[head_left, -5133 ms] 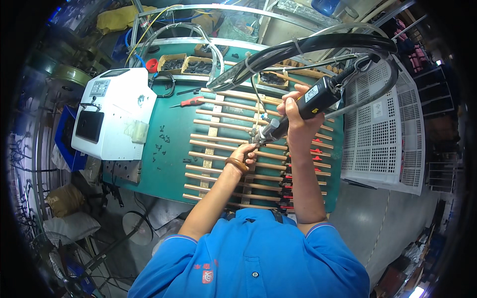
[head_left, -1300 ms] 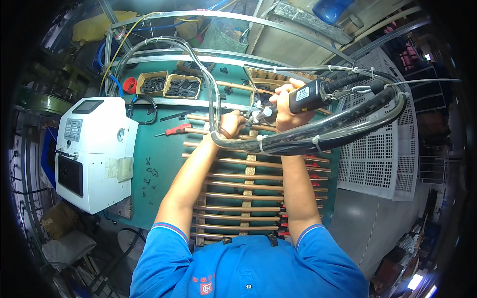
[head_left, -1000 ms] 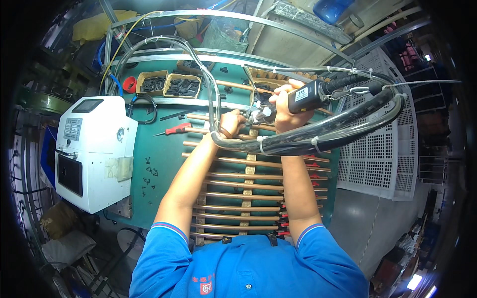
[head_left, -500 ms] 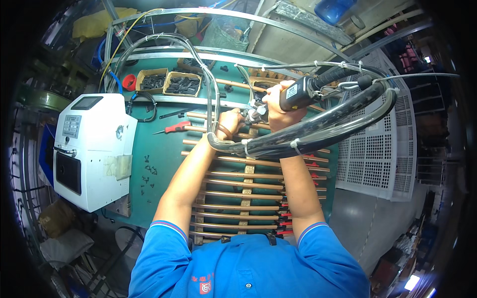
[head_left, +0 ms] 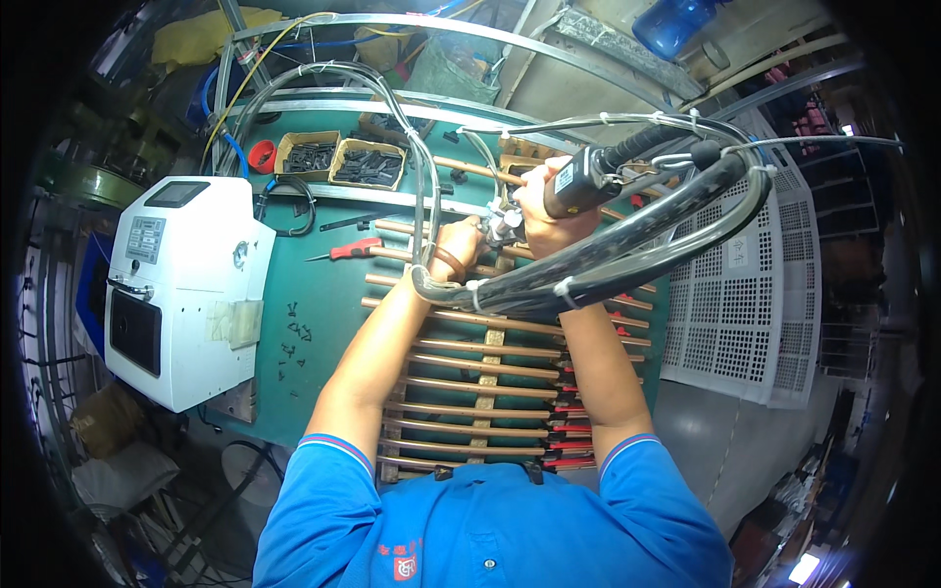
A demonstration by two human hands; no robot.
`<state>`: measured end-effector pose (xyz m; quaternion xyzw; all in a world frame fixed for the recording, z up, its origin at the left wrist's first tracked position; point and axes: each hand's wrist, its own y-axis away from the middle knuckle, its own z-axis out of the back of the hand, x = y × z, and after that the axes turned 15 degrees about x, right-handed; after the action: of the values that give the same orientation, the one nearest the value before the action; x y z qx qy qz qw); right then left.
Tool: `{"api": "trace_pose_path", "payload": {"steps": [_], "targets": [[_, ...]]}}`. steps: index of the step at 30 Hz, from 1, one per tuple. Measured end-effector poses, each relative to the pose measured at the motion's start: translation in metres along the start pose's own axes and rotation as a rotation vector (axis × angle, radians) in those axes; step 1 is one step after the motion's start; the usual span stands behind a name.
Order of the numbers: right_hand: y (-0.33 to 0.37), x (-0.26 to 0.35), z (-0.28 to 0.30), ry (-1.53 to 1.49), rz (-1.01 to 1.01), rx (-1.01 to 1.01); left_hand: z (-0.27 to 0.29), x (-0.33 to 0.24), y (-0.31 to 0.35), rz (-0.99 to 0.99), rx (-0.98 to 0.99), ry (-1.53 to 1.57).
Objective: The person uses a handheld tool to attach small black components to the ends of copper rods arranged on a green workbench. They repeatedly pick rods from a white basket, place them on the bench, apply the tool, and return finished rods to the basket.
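Observation:
My right hand (head_left: 551, 223) is closed around a black handheld power tool (head_left: 576, 186) with a metal head (head_left: 503, 225), hung from a cable. A thick bundle of clear and black hoses (head_left: 627, 240) loops from it across my forearms. Beside the tool's head, my left hand (head_left: 458, 242) is closed over the upper copper-coloured tubes; what its fingers pinch is hidden. A brown band circles that wrist. Below lie several parallel copper-coloured tubes (head_left: 480, 385) on notched strips (head_left: 484, 403), with red and black pieces (head_left: 571, 428) near their right ends.
A white machine (head_left: 186, 289) stands on the green tabletop (head_left: 328, 284) at left. A red-handled screwdriver (head_left: 353, 249) points left near the tubes. Boxes of black parts (head_left: 367, 165) and a red cup (head_left: 262, 156) sit at the back. White perforated panels (head_left: 740, 304) stand at right.
The view has shifted slightly. Both hands keep their places at the tool and the upper tubes; the tool's body tilts a little differently.

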<state>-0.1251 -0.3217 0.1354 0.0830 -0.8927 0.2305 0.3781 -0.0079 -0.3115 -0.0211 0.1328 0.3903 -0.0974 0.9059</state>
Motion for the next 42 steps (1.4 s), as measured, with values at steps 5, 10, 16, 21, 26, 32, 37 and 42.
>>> {"api": "trace_pose_path", "payload": {"steps": [5,10,16,21,26,32,37,42], "targets": [[0.000,0.001,0.001,0.369,0.083,0.161,-0.008,0.013,-0.001,-0.108,-0.020,0.031],[-0.002,0.004,-0.002,0.644,0.085,0.121,-0.005,0.012,-0.003,-0.191,0.001,-0.197],[-0.004,-0.001,-0.003,0.768,0.076,0.142,0.003,0.002,0.006,-0.124,-0.037,-0.040],[-0.013,-0.009,0.021,1.096,0.131,0.220,-0.017,0.023,0.002,-0.301,-0.120,0.491],[-0.020,-0.009,0.010,0.904,0.086,0.154,-0.010,0.031,0.003,-0.401,0.001,0.548],[-0.020,-0.016,0.022,1.053,0.106,0.090,0.041,-0.048,0.030,-0.044,-0.033,0.479],[-0.018,-0.018,0.020,1.092,0.109,0.088,0.024,-0.017,0.022,0.017,0.088,0.592],[-0.015,-0.018,0.038,0.978,0.083,0.066,0.031,-0.030,0.021,-0.114,0.078,0.064]]}}
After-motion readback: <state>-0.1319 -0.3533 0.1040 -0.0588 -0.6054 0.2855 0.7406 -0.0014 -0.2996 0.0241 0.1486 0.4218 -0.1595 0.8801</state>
